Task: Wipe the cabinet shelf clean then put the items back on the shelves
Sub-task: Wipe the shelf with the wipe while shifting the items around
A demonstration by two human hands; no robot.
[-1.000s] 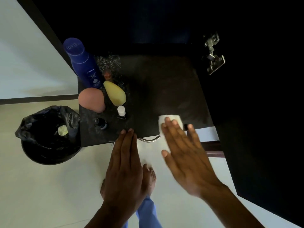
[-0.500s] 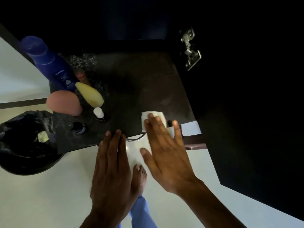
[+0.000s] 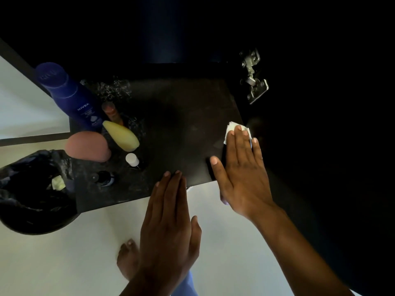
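The dark cabinet shelf (image 3: 177, 124) fills the middle. My right hand (image 3: 239, 167) lies flat with straight fingers, pressing a white folded tissue (image 3: 230, 130) onto the shelf's right edge. My left hand (image 3: 168, 214) is flat, fingers together, its fingertips at the shelf's front edge. On the shelf's left side stand a blue Nivea bottle (image 3: 70, 97), a pink rounded item (image 3: 87, 147), a yellow tapered bottle (image 3: 121, 136), a small brown bottle (image 3: 112, 112), a white-capped vial (image 3: 132, 160) and a small dark bottle (image 3: 103, 178).
A bin lined with a black bag (image 3: 32, 193) stands on the floor at the left, a scrap of paper inside. A metal door hinge (image 3: 253, 77) sits on the cabinet's right wall. My bare foot (image 3: 128, 259) is on the pale floor below.
My right hand has slid the tissue to the right and farther in along the shelf, reaching its right edge. My left hand stays at the front edge.
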